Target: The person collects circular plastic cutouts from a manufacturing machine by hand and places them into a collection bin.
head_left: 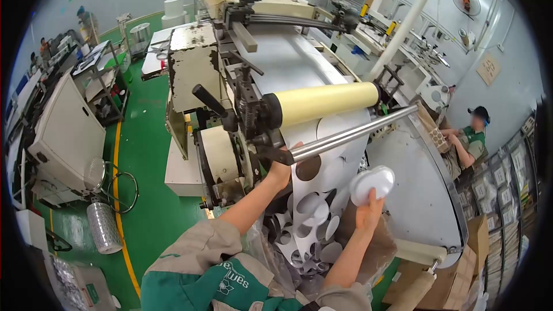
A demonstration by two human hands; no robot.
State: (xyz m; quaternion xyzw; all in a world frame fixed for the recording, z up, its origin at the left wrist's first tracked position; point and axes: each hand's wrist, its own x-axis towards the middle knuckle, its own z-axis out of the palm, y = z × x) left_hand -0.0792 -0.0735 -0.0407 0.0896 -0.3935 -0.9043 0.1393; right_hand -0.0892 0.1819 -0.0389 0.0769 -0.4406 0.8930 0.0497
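My right hand (367, 213) grips a stack of white round discs (372, 183), held up to the right of the hanging sheet. My left hand (281, 171) is at the left edge of the white sheet with punched round holes (297, 189), just below the steel roller (357, 133). Its fingers are mostly hidden behind the sheet and roller end, so their grip does not show. Below both hands, a clear plastic bag (373, 249) holds loose discs and sheet scrap (315, 253). A yellow roller (328, 103) lies across the machine above the steel one.
A black-handled crank (208, 99) juts out on the machine's left side. A grey metal panel (412, 190) stands to my right, with cardboard boxes (461, 265) beyond it. A seated co-worker (475, 138) handles something at the far right. White cabinets (69, 129) line the left.
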